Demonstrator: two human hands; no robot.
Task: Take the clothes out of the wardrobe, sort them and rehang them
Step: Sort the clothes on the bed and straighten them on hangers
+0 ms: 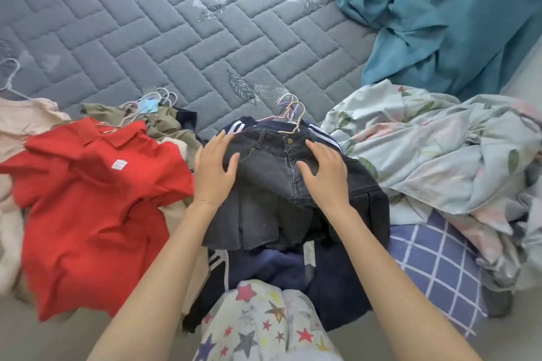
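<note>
I am sorting: my left hand and right hand lie flat with fingers spread on the dark jeans atop the middle pile on the bed, and next I think they need rehanging

Two hands show, the left hand and the right hand. One red polo shirt lies at the left, and one pair of dark grey denim shorts in the middle. There are two clusters of hanger hooks; the count within each cannot be told. One lone hanger sits far left. One teal cloth lies far right, and one floral sheet at the right.
</note>
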